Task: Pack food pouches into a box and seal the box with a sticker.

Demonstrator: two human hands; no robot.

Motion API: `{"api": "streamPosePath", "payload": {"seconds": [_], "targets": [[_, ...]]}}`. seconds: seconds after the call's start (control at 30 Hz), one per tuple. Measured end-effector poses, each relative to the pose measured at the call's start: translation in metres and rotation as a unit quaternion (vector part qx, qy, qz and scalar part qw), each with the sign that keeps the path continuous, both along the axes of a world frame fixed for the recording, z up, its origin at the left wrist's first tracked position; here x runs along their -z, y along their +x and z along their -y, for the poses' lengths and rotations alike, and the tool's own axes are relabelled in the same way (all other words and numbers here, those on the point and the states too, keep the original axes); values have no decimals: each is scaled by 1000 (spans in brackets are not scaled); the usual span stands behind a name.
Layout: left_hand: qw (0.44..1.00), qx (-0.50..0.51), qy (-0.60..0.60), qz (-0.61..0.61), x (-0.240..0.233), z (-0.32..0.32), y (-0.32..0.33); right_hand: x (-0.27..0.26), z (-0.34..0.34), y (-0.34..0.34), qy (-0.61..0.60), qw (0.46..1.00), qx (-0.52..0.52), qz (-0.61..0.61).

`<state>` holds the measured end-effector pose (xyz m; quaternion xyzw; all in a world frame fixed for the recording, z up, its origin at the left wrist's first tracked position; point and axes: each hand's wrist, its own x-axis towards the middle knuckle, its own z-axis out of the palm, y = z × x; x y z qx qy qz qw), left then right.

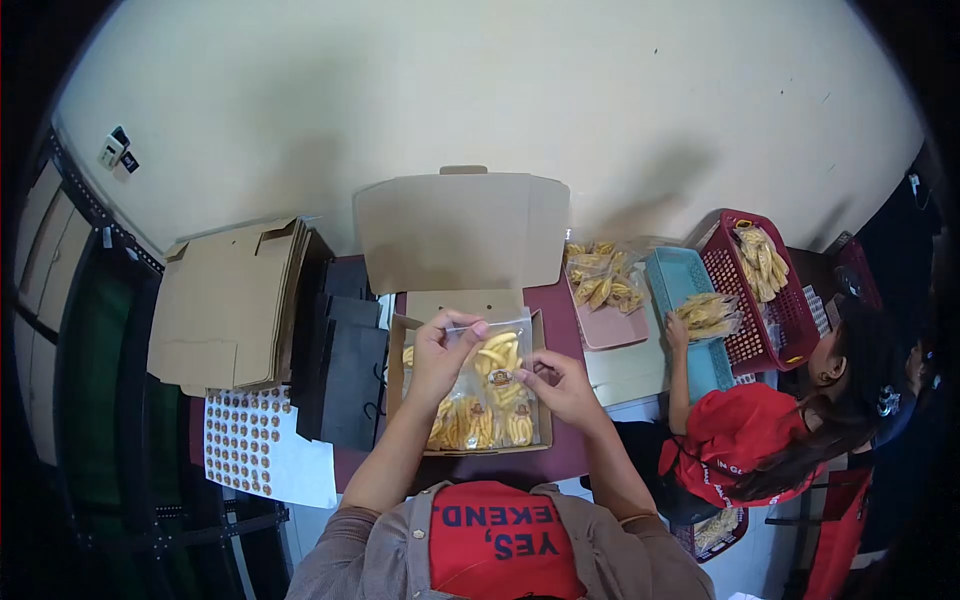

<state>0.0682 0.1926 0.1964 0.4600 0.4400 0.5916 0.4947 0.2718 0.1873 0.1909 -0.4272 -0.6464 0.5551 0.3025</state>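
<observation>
My left hand (448, 352) pinches the zip edge at the top of a clear plastic zip bag (508, 346) of yellow stick-shaped snacks. A round sticker (501, 377) is on the bag's front. At the bag's right side, the thumb and fingers of my right hand (559, 384) hold its edge beside the sticker. Below the held bag, an open cardboard box (546, 439) contains several similar bags with stickers, the lower ones (477, 427) lying along its near side. The box's lid (461, 232) stands raised towards the wall.
Flattened cardboard boxes (217, 307) and black folders or boards (351, 375) lie left, above a sticker sheet (255, 442). On the right are a pink tray (615, 334) of snack bags, a blue basket (675, 270), a dark red basket (795, 330) and a co-worker (750, 442) holding a bag.
</observation>
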Motion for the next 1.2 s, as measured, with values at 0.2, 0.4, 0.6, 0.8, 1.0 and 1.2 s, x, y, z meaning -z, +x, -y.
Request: {"api": "streamPosePath", "payload": {"seconds": [0.2, 0.4, 0.6, 0.8, 1.0, 1.2], "targets": [[993, 76, 58, -67, -8, 24, -5, -13, 13, -32, 169, 973, 68, -144], [975, 197, 44, -94, -14, 33, -37, -17, 22, -34, 30, 985, -8, -169], [995, -34, 83, -45, -1, 43, -32, -16, 17, -45, 105, 971, 150, -151], [984, 16, 174, -34, 2, 56, -3, -18, 28, -74, 369, 922, 111, -48], [995, 46, 15, -85, -20, 65, -6, -35, 28, -78, 307, 923, 223, -57], [982, 94, 90, -141, -13, 50, -39, -13, 19, -59, 56, 981, 84, -165]]}}
